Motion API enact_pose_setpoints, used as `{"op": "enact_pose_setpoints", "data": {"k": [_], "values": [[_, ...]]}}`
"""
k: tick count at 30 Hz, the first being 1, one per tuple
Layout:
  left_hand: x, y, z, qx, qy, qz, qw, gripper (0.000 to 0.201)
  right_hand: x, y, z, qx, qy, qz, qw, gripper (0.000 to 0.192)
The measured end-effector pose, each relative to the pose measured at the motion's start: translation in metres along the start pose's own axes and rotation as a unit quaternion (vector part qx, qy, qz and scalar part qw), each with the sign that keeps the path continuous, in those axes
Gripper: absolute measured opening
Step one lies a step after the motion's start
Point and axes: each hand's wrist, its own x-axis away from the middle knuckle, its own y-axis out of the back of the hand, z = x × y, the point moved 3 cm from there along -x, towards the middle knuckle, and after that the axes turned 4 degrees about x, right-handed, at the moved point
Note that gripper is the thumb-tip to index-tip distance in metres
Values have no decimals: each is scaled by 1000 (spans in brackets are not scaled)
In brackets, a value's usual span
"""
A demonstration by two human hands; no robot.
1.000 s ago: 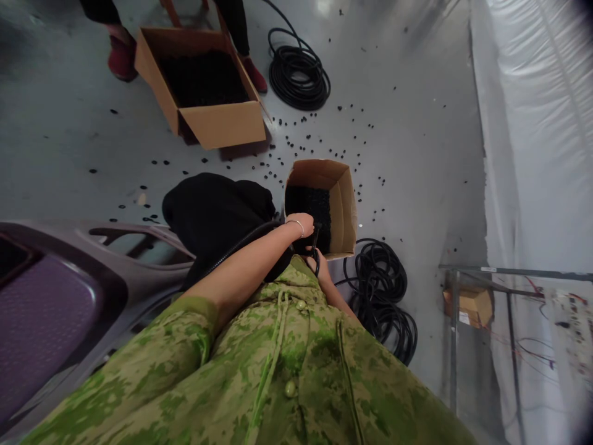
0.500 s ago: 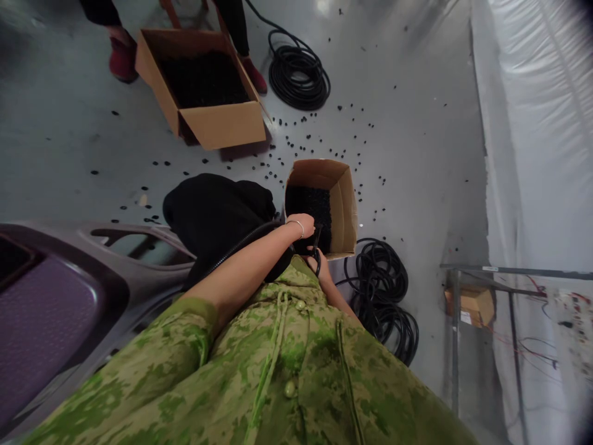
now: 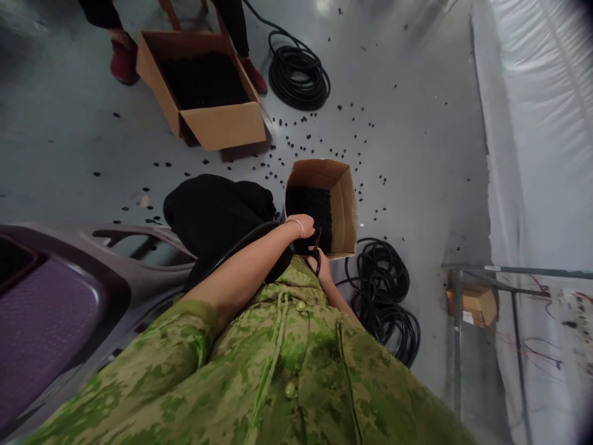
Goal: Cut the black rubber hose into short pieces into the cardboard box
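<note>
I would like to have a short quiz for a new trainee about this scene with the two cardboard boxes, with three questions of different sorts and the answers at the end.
1. Open question: What is worn at the wrist of the left hand?
2. Multiple choice: How many dark red shoes show beside the far cardboard box? A. One. B. Two. C. Four.
3. True or false: The right hand is at the far cardboard box.

Key:
1. A thin bracelet.
2. B, two.
3. False. It is at the near edge of the near cardboard box.
</note>
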Motion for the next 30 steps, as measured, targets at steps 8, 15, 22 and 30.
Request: {"op": "enact_pose_setpoints", "data": {"k": [8,15,22,30], "values": [[1,0,0,15,-7,-1,1000,40,0,1,3,20,26,9,999,26],[1,0,0,12,-5,2,1000,41,-1,-2,-3,17,24,3,1000,28],[-3,-1,2,9,-7,5,1000,40,0,-1,-4,22,34,7,999,30],[-5,-1,3,3,-20,21,1000,42,0,-2,-1,37,30,4,999,30]]}}
